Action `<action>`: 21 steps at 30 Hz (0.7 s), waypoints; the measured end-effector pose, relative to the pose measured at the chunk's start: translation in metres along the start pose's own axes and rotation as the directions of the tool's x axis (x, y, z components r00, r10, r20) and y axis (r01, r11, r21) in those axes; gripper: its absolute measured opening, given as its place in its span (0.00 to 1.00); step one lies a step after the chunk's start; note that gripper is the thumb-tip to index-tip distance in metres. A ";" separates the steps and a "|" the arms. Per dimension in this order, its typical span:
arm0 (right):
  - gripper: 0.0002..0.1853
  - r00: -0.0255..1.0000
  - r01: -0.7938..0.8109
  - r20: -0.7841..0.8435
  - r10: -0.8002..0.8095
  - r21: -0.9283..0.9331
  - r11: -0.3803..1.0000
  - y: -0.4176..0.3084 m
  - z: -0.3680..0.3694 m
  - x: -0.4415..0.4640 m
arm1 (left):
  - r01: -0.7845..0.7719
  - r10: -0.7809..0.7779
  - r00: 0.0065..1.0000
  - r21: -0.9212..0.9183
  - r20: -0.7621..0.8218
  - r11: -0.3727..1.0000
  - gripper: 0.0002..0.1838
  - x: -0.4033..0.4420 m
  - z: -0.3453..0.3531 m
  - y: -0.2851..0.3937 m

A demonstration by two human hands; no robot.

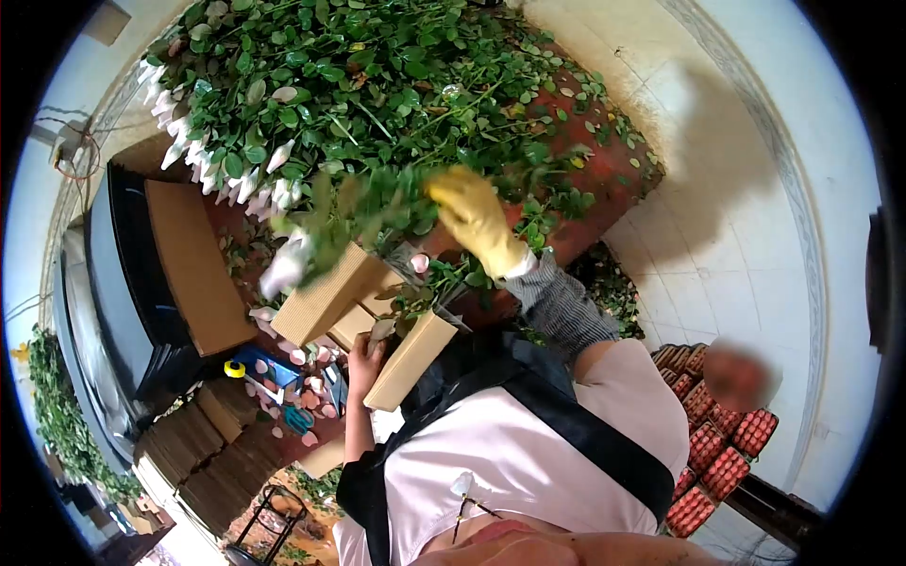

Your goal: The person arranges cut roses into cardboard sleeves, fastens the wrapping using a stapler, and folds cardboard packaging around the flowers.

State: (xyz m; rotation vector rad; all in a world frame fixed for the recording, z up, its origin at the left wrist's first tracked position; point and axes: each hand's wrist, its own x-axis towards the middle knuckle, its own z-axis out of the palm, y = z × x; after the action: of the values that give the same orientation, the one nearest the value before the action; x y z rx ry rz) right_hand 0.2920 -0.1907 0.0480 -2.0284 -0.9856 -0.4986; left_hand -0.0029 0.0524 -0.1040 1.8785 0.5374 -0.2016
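My gloved right hand [477, 219] has its fingers closed, as best I can tell through the blur, around the stem of a leafy rose [360, 209]; whether a second stem is bunched in with it, I can't make out. The rose hangs in front of me, between the heap of cut roses [377, 90] on the red bench [580, 224] and the upright corrugated cardboard [326, 297] nearer my body.

I judge it light, with a stiff but springy stem that would whip a little at the bloom end when swung. The leaves should be soft and easily torn, perhaps slick if damp, and the bloom fragile enough to bruise under a squeeze. So the stem is the place to pinch, well away from the petals; any thorns, too small to see here, would be the glove's business.

The pale bloom [288, 264] points away to my left and slightly back towards me. The long axis slants from there, through the leaves, up and right to my glove.

My bare left hand [366, 366] is just beside the other cardboard piece [412, 363], near a drooping leaf [381, 330]; I cannot tell whether its fingers are gripping anything.
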 end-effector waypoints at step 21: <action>0.09 0.346 0.044 0.858 0.379 -0.419 0.907 0.019 0.086 -0.117 | -0.480 0.626 0.769 0.764 0.130 0.431 0.12 -0.006 -0.021 0.062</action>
State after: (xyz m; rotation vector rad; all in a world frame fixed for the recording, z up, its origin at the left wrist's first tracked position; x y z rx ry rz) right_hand 0.2347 -0.1832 -0.0864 -2.7806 -1.3343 0.8396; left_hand 0.0180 0.0527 -0.0419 2.8427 -0.1665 0.2437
